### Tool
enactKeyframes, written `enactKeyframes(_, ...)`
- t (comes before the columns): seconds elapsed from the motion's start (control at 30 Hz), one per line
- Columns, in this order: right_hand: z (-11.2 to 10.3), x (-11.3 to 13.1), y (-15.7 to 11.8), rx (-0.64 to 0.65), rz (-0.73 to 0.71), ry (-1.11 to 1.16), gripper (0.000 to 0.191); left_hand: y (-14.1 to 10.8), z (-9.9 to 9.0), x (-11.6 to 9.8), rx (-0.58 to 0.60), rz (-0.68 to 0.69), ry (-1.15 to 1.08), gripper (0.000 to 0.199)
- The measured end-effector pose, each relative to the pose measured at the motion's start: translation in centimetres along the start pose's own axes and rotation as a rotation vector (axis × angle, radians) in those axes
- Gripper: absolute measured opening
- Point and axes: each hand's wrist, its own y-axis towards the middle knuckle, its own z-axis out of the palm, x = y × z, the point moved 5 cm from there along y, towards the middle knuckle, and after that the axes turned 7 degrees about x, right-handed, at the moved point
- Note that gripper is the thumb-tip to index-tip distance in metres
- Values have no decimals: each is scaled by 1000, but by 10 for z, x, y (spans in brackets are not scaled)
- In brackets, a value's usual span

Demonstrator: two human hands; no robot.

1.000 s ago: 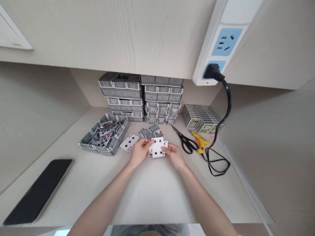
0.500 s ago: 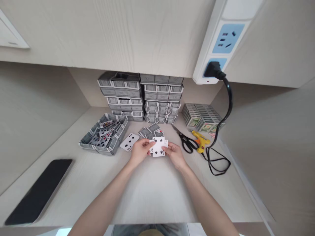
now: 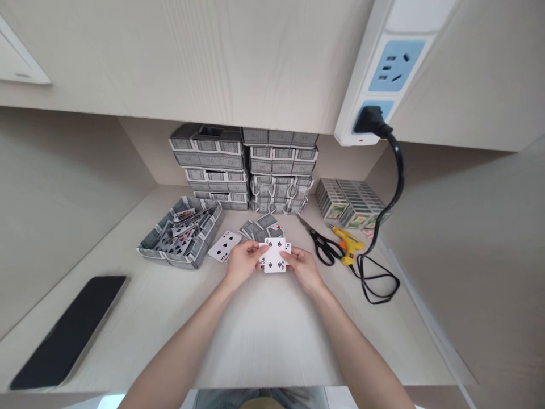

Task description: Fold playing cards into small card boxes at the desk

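Note:
Between my two hands is a pair of crossed playing cards (image 3: 275,258), a four of spades upright in front and a five lying crosswise behind it. My left hand (image 3: 244,261) pinches their left side, thumb on the face. On the right side my right hand (image 3: 303,266) grips them the same way, thumb near the lower right of the four. A three-of-spades card (image 3: 224,246) lies face up just left of my left hand. Behind my hands is a loose pile of cards (image 3: 260,228), mostly backs up.
At left stands a card-built tray (image 3: 170,258) holding loose cards, with a black phone-like slab (image 3: 70,329) nearer. Stacked card-built boxes (image 3: 272,165) rise behind. To the right are scissors (image 3: 326,247), a yellow glue gun (image 3: 349,245), a power cord (image 3: 383,298) and card packs (image 3: 347,201). A power strip (image 3: 370,74) hangs above.
Almost nothing differs. Both hands keep the crossed cards at the same spot, and the whole view has shifted very slightly.

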Motion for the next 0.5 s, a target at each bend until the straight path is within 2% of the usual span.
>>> enactKeyframes(0.5,0,-1,1,-23,-25,-30,40,-1,1,-2,-6,-10,10,28)
